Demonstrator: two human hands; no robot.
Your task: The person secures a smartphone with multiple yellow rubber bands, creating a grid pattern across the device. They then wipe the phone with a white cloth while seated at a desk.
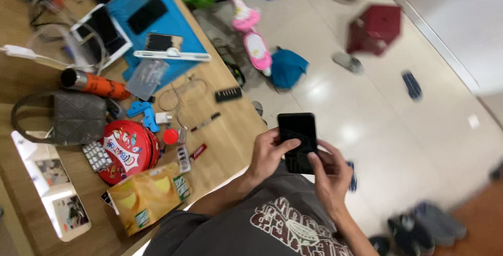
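Phone (297,135) — slim black slab, dark blank screen, upright, left hand (267,154) and right hand (329,175) each in closed grip round it

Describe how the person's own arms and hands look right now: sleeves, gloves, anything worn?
Both hands are bare, no gloves: left hand, right hand. No rings, watch or bands can be made out, though the picture is blurred. Both forearms are uncovered, with no long sleeves. The person wears a grey-brown short-sleeved t-shirt with a pale and dark red print on the front.
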